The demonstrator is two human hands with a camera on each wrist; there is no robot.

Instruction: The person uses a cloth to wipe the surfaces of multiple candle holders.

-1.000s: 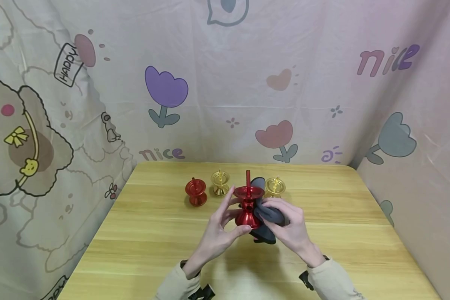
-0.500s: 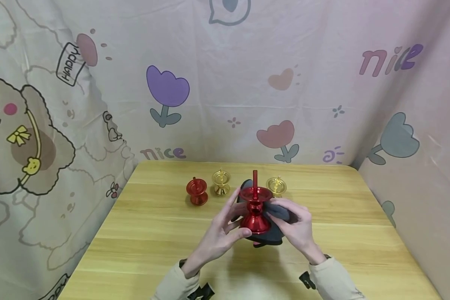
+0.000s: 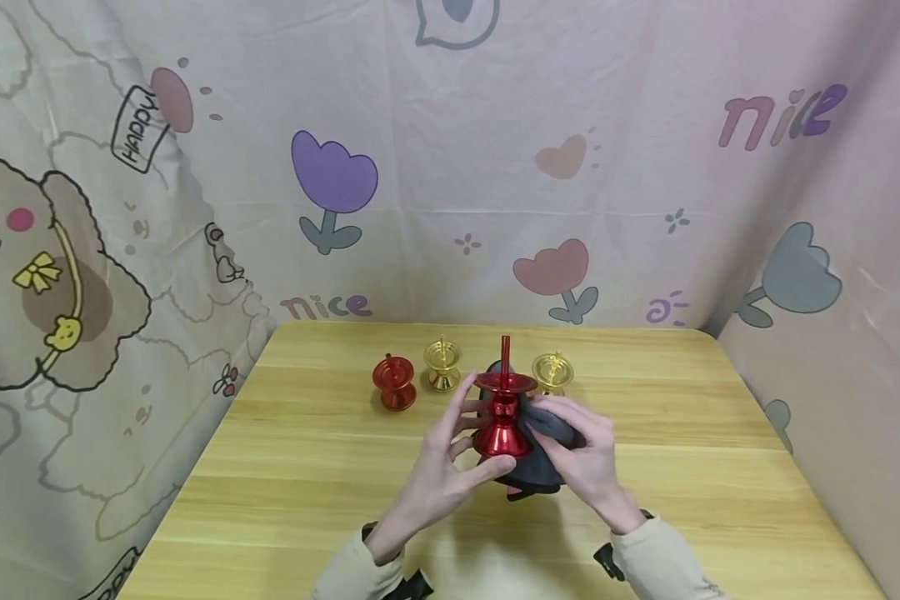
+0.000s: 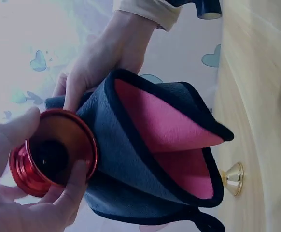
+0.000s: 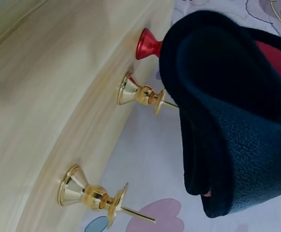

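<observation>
A red metal candlestick (image 3: 502, 413) with a tall spike is held upright above the table's middle. My left hand (image 3: 442, 462) grips its flared base with thumb and fingers; the left wrist view looks into the hollow base (image 4: 53, 153). My right hand (image 3: 581, 454) holds a dark grey cloth (image 3: 536, 454) with a pink inner side (image 4: 169, 140) pressed against the candlestick's right side. In the right wrist view the cloth (image 5: 232, 111) fills the right half and hides the hand.
On the wooden table (image 3: 307, 467) behind my hands stand a small red candlestick (image 3: 394, 383) and two gold ones (image 3: 442, 365) (image 3: 552, 372). Patterned fabric (image 3: 195, 208) walls the table at the back and both sides.
The red candlestick has shifted a little left and been turned in my left hand while the cloth stays against it. The three candlesticks on the table have not moved.
</observation>
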